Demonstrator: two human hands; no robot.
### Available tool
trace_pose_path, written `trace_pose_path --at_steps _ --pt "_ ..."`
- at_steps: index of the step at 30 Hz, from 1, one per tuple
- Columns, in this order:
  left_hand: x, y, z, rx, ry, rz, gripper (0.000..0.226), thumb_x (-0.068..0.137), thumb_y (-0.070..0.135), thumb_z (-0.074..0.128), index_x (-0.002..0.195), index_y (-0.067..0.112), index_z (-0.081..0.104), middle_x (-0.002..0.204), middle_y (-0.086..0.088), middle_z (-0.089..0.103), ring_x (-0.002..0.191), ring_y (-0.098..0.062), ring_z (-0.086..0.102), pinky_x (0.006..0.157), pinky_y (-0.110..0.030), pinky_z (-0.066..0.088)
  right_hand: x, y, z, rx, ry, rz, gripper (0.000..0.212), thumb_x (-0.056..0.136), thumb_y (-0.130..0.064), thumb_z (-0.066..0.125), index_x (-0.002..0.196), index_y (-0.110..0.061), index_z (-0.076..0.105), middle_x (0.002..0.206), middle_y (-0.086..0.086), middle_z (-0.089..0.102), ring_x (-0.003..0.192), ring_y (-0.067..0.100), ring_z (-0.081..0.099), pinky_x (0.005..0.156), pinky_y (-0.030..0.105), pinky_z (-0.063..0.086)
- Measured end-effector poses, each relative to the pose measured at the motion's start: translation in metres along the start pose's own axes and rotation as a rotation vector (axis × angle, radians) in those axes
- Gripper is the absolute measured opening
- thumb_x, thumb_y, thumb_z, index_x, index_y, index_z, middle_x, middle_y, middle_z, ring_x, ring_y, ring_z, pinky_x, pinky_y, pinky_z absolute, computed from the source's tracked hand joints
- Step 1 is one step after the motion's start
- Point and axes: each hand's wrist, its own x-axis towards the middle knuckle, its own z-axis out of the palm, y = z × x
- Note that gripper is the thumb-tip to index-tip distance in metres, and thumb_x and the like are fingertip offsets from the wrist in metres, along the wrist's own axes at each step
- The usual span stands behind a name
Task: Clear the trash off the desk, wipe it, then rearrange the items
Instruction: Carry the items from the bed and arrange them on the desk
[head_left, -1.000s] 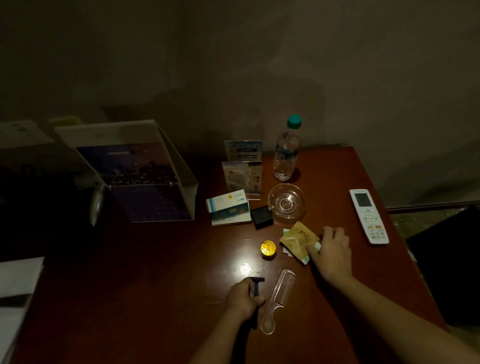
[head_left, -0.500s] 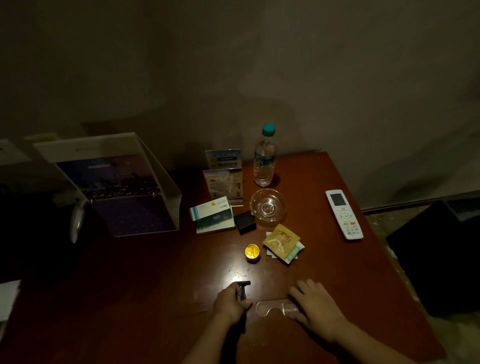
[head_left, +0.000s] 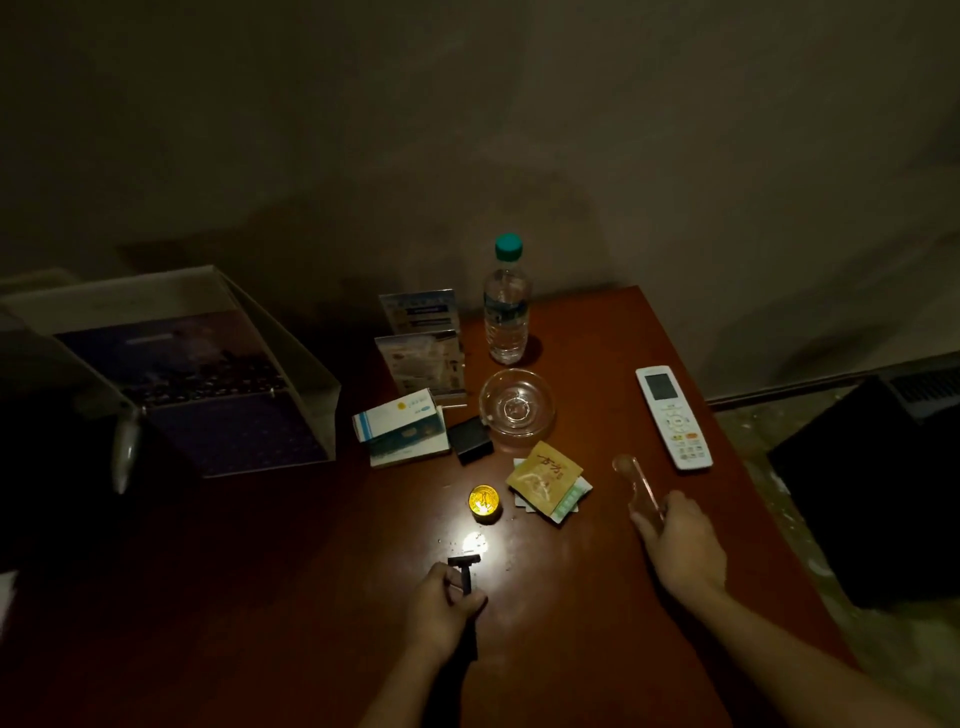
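Note:
My left hand is closed around a black razor near the front of the reddish-brown desk. My right hand grips a clear plastic comb, its handle end pointing away toward the white remote. Between the hands lie a yellow sachet on small packets and a round gold tin. Crumbs sit around a bright glare spot.
Toward the back stand a water bottle, a glass ashtray, two card stands, stacked white-blue boxes and a small black box. An open folder stands left. The desk's right edge drops to a dark bin.
My right hand left the sachet, took hold of the comb near the razor and carried it right, toward the remote. My left hand stays on the razor.

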Motion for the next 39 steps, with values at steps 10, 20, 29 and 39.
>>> trace_pose_path --at_steps 10,20,29,39 --pt "-0.013 0.001 0.0 -0.206 0.197 -0.047 0.019 0.081 0.004 0.072 0.081 0.005 0.052 0.074 -0.011 0.053 0.067 -0.017 0.05 0.053 -0.011 0.039 0.043 -0.03 0.0 0.031 0.138 -0.001 0.041 0.091 -0.047 0.051 0.104 -0.009 0.053 0.1 0.012 0.057 0.089 0.027 0.057 0.065 0.04 0.053" --pt "0.039 0.044 -0.022 -0.122 0.402 0.016 0.018 0.082 0.009 0.073 0.084 0.009 0.055 0.073 0.001 0.053 0.069 -0.014 0.049 0.058 -0.017 0.036 0.0 -0.029 0.008 0.027 0.146 -0.084 0.032 0.095 -0.039 0.046 0.112 -0.013 0.056 0.108 0.006 0.058 0.097 0.018 0.054 0.076 0.033 0.049" --pt "0.048 0.041 -0.031 -0.086 0.458 0.079 0.01 0.087 0.007 0.066 0.089 0.011 0.057 0.084 -0.001 0.057 0.081 -0.019 0.056 0.064 -0.02 0.044 -0.009 -0.032 0.013 0.084 0.111 -0.111 0.028 0.096 -0.035 0.046 0.115 -0.017 0.055 0.114 0.001 0.058 0.105 0.015 0.052 0.081 0.03 0.047" --pt "0.02 0.037 -0.037 0.02 0.377 0.21 0.01 0.09 0.006 0.061 0.092 0.015 0.058 0.098 -0.002 0.057 0.085 -0.01 0.053 0.065 -0.01 0.039 -0.014 -0.034 0.001 0.074 0.027 -0.224 0.043 0.098 -0.041 0.041 0.132 -0.017 0.049 0.129 0.003 0.057 0.121 0.019 0.049 0.099 0.036 0.041"
